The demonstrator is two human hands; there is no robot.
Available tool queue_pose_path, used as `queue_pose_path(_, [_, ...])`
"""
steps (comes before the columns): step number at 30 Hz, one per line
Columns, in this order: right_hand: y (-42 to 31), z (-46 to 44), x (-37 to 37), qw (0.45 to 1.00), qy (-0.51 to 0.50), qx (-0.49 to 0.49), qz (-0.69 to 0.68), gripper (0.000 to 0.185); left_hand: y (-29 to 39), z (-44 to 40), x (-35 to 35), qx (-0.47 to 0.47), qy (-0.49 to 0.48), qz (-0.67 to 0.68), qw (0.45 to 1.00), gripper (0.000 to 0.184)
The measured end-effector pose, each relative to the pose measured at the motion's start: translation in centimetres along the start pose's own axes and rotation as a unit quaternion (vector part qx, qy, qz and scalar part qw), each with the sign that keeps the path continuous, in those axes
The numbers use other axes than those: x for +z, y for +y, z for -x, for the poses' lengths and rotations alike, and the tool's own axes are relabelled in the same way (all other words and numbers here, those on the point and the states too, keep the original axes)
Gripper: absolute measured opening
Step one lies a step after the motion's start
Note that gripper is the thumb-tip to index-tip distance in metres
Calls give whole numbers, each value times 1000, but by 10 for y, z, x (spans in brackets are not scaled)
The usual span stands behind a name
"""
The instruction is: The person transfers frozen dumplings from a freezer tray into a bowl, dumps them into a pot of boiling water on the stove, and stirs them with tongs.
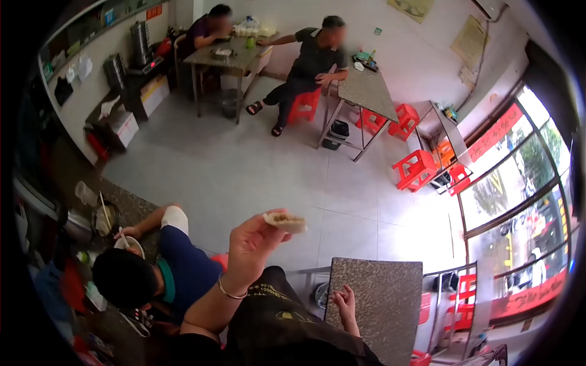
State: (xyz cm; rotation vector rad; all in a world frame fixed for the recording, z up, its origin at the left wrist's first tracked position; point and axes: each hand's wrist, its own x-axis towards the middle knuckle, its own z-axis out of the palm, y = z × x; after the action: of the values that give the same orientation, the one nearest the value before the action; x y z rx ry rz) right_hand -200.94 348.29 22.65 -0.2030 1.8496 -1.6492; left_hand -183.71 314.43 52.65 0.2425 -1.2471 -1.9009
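Note:
Raised in front of me, my left hand [251,248] is closed on a filled dough piece [285,222], pinched between thumb and fingers. The dough is pale and flattish, with a brownish filling showing along its upper side. A bangle [231,289] circles my left wrist. Lower and to the right, my right hand [346,304] is held over a speckled stone-topped table [390,299]. Its fingers are loosely apart and nothing shows in them; whether it touches the tabletop I cannot tell. My dark apron [278,323] shows between both arms.
Close on my left, a person in a blue shirt [189,262] bends over a bowl [135,245]. Two people sit at far tables, one on a red stool [304,107]. More red stools [415,169] stand right, by the glass front [513,189]. Steamer stacks [140,43] stand far left.

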Motion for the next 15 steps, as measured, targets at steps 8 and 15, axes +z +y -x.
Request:
queue_pose_path(8, [-187,-234,106,983,-90,-107,120,50,-42,-116,-95,14,104,30,994,29])
queue_pose_path(15, [-199,-420,231,938,-248,-80,228,51,-73,-242,-186,70,176,66,980,30])
